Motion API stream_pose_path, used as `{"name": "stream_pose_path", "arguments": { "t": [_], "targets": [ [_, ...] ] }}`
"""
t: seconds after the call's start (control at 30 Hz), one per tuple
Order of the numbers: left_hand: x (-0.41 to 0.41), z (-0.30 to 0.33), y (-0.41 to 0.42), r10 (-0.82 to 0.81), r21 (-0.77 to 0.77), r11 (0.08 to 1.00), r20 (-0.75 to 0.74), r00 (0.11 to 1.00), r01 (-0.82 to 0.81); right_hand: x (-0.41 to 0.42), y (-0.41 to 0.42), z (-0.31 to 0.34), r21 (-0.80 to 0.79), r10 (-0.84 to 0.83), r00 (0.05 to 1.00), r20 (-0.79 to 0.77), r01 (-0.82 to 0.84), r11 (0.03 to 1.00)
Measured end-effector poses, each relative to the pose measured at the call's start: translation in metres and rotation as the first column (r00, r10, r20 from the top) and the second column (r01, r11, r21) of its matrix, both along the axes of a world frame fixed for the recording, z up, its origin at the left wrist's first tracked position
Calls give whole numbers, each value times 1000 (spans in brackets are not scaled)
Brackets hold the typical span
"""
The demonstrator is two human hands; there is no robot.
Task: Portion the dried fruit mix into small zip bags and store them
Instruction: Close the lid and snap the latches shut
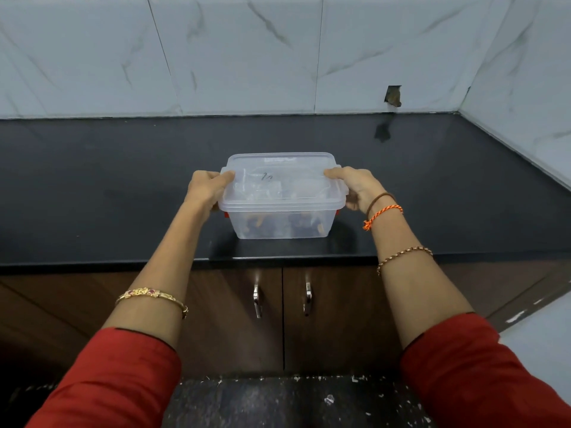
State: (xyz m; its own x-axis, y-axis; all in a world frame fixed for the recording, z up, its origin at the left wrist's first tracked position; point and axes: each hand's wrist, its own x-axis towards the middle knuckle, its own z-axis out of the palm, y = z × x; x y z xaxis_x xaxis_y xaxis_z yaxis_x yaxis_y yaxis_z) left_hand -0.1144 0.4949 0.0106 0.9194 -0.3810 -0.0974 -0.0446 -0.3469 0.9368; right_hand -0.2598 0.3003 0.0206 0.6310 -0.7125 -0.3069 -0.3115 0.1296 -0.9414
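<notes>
**Both hands on the lidded box**

The clear plastic storage box (pixel 281 208) sits on the black worktop (pixel 123 180) near its front edge, long axis running left to right. The left hand (pixel 206 188) and right hand (pixel 355 187) grip opposite short ends, thumbs on the lid (pixel 279 183), fingers curled around the sides, equally near. Dark dried fruit in bags shows inside. A scribble on the lid is unreadable.

Black countertop (pixel 123 186) bears a lidded clear container (pixel 282 225).
</notes>
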Motion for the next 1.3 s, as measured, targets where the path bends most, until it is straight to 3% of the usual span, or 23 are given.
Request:
{"name": "stream_pose_path", "arguments": {
  "t": [0.13, 0.3, 0.43, 0.53, 0.63, 0.77, 0.93, 1.1, 1.2, 1.3],
  "targets": [
    [1, 0, -2, 94, -36, 995, -24, 995, -95, -4, 8, -7, 169, 6, 998, 59, -16, 985],
    [-7, -6, 3, 129, -207, 960, -280, 951, -191, -10, 4, -6, 229, 60, 998, 11, -61, 972],
    [-6, -7, 12, 13, -73, 996, -389, 921, -45, -13, 5, 4, 257, 35, 999, 36, -43, 965],
    [-3, -5, 13, -24, -41, 999, -418, 908, 8, -4, 1, 6, 19, -60, 998, -33, 61, 998],
    [-4, -4, 11, -14, -83, 996, -420, 908, -23, 1, 6, 4, -214, -153, 985, -75, 134, 968],
    [-9, 0, 4, 102, -163, 974, -311, 945, -159, 1, 14, 3, -364, -174, 975, -136, 115, 924],
    [-9, 3, 1, 209, -97, 972, -58, 976, -214, 3, 19, 7, -528, -227, 943, -242, 68, 846],
    [-6, 4, -3, 178, 57, 980, 188, 966, -191, 4, 25, 11, -677, -284, 913, -293, 11, 736],
    [-7, 4, -6, 119, 150, 973, 327, 938, -176, 7, 33, 12, -815, -330, 886, -326, -87, 572],
    [-4, 2, -4, 115, 129, 978, 308, 944, -161, 5, 35, 10, -798, -326, 896, -300, -49, 600]
  ]
}}
